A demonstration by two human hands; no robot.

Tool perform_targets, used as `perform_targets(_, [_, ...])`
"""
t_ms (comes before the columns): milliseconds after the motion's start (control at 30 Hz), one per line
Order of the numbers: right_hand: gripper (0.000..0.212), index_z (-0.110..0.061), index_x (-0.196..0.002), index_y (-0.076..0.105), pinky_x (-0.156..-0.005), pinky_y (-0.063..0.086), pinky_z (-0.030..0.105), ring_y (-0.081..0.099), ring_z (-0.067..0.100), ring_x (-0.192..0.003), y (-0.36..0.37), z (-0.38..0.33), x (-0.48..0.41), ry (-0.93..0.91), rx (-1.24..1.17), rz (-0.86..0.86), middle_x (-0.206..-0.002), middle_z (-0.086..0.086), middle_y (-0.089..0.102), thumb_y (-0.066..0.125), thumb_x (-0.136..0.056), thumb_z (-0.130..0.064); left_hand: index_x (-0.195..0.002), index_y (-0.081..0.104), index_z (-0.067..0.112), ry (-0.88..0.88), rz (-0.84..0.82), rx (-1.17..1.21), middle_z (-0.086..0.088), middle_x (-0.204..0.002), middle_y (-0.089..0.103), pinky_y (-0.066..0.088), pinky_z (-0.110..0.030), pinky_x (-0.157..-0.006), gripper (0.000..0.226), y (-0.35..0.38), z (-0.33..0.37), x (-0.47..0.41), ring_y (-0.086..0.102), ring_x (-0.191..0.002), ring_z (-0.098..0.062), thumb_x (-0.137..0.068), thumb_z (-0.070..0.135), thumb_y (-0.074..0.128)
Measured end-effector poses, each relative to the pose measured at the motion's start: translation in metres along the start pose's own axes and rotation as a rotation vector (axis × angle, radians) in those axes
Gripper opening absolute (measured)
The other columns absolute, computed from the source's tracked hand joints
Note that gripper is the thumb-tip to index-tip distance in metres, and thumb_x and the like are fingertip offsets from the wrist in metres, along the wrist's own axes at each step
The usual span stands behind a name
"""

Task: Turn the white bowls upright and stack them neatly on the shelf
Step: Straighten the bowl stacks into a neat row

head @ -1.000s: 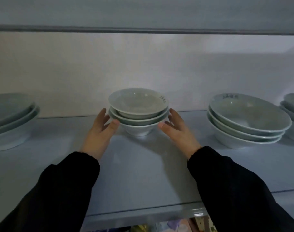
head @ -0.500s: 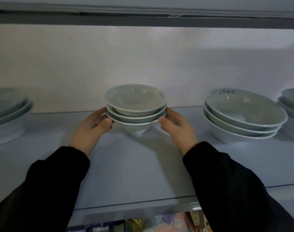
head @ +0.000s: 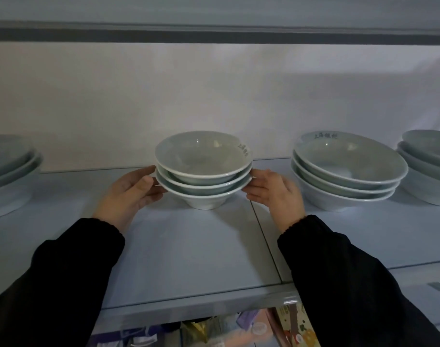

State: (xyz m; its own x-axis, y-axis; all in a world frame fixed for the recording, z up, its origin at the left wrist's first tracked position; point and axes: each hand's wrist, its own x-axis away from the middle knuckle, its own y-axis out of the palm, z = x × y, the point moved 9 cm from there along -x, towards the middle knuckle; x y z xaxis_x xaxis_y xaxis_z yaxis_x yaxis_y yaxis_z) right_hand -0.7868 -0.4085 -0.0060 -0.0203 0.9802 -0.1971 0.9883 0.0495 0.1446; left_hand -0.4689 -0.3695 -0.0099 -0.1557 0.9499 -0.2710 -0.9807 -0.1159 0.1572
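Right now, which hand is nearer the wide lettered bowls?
Right. The right hand sits just left of the wide bowl stack; the left hand is beyond the small bowl stack.

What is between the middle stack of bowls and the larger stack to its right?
In the head view, only the right hand, holding the middle stack by its rims; the rest is bare shelf.

One head-worn view is provided; the shelf (head: 189,246) is faced squarely from just in front and slightly above; the middle bowl stack (head: 203,169) upon it is framed centrally and near.
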Motion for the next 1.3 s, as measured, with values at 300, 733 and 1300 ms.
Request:
perform_targets(300, [0.05,-0.003,-0.101,0.073,-0.075,0.058,0.041,0.074,0.033,-0.084,-0.019,-0.01,0.004,-0.061,0.026,0.036,-0.087,0.02,0.075,0.043,-0.092,-0.041,-0.122,0.061,0.003,0.0,-0.044,-0.012,-0.018,-0.1,0.073,0.06,-0.035,-0.076,0.069,0.001,-0.002,0.002,0.072,-0.085,-0.028,-0.067,0.042,0.075])
perform_targets(733, [0.109,-0.034,-0.157,0.012,-0.085,0.047,0.009,0.049,0.002,-0.127,0.004,-0.006,0.001,-0.109,0.381,-0.345,-0.149,-0.011,0.039,0.082,-0.075,-0.048,-0.153,0.033,0.026,0.068,-0.243,-0.476,0.001,-0.148,0.051,0.04,-0.052,-0.111,0.113,0.028,-0.007,0.005,0.049,-0.136,-0.022,-0.06,0.06,0.087])
perform_targets(1300, [0.119,-0.044,-0.155,0.015,-0.105,0.049,0.036,0.05,0.002,-0.132,0.0,-0.015,0.011,-0.158,0.358,-0.372,-0.141,-0.045,0.038,0.089,-0.062,-0.051,-0.131,0.043,0.067,0.191,-0.209,-0.525,0.028,-0.138,0.055,0.037,-0.033,-0.114,0.083,0.046,0.011,0.017,0.051,-0.132,-0.005,-0.059,0.072,0.082])
